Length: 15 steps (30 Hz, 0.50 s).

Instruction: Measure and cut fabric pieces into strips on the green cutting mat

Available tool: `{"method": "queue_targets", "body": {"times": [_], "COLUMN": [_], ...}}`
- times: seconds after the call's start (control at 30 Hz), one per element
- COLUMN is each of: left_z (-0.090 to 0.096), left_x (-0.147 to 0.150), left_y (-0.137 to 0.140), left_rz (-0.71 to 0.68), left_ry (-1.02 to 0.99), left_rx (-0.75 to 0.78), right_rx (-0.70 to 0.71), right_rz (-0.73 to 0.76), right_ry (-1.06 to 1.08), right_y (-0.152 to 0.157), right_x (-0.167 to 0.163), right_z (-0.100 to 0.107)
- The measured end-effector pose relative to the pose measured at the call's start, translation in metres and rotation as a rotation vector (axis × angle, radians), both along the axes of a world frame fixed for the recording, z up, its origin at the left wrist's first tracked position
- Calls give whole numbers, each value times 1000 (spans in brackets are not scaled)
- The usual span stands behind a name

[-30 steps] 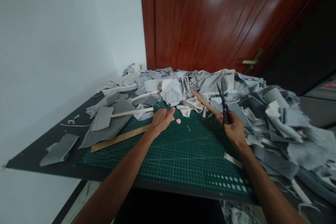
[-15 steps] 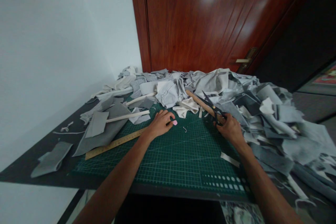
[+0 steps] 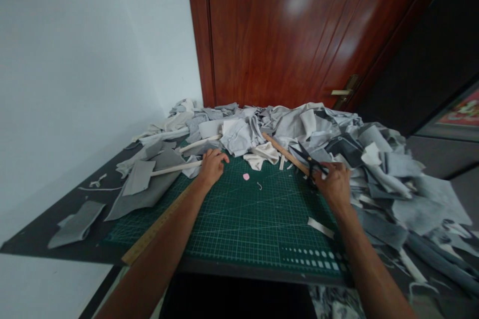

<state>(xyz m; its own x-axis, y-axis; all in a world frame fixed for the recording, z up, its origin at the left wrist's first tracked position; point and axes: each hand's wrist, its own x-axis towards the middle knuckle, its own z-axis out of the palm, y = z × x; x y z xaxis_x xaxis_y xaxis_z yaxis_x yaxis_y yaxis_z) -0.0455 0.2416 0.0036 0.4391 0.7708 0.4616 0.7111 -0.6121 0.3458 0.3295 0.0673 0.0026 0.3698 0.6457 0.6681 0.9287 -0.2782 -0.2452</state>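
Note:
My right hand [image 3: 334, 184] grips a pair of black scissors [image 3: 309, 158] by the handles, the blades pointing up and left over a wooden strip [image 3: 279, 146]. My left hand [image 3: 213, 167] is at the right end of a narrow white fabric strip [image 3: 174, 167], covering that end; its fingers are loosely bent and apart, and I see nothing in them. On the green cutting mat [image 3: 239, 224] lie a small pink piece [image 3: 246, 176] and a short curled thread [image 3: 259, 186]. A yellow wooden ruler [image 3: 155, 227] lies partly beneath my left forearm.
Grey and white fabric scraps [image 3: 239, 134] are heaped along the back of the dark table and down its right side [image 3: 392, 199]. Grey pieces [image 3: 140, 187] lie at left. A white offcut [image 3: 321, 228] rests near my right forearm. A wooden door [image 3: 269, 35] stands behind.
My left hand has moved left and slightly up, away from the pink piece, to the white strip's end. The ruler has swung steeper under my forearm. The scissors remain in my right hand.

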Motion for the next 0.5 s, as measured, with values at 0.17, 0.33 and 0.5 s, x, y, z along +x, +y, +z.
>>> {"method": "queue_targets", "body": {"times": [0.17, 0.33, 0.5], "left_z": [7, 5, 5], "left_x": [10, 22, 25], "left_y": [-17, -44, -62], "left_rz": [-85, -284, -458], "left_ry": [-2, 31, 95], "left_rx": [23, -17, -27], "right_rx": [0, -83, -169], "right_rz": [435, 554, 455], "right_ry": [-7, -8, 89], "right_y": [13, 54, 91], "right_x": [-47, -81, -91], "right_z": [16, 19, 30]}}
